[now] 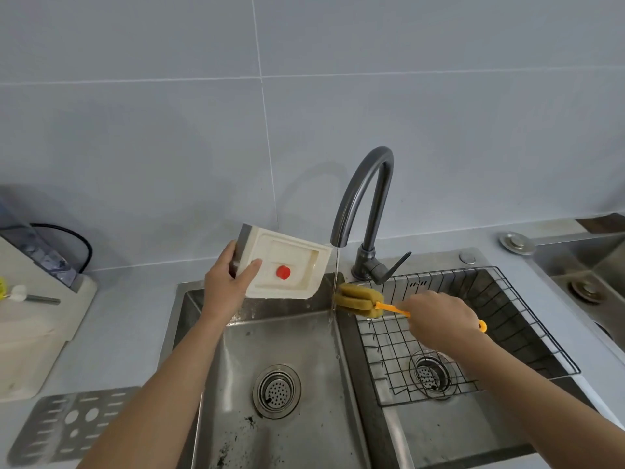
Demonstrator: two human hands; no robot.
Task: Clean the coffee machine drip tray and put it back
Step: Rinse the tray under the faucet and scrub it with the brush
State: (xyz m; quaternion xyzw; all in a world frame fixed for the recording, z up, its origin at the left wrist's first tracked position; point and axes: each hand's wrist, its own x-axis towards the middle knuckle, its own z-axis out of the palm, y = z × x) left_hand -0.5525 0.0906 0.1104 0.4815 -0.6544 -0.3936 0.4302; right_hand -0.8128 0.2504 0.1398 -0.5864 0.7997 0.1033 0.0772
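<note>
Your left hand [226,286] grips the cream plastic drip tray [287,265] tilted over the sink, just left of the yellow sponge brush [360,301] clasped in your right hand [439,319].

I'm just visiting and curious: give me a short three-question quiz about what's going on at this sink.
1. True or false: water is running from the faucet.
2. Which hand holds the drip tray: A) left hand B) right hand?
3. Fill in: the sponge brush has an ____ handle.

Key: 1 true, a thin stream falls past the sponge. 2 A, tilted over the left basin. 3 orange.
</note>
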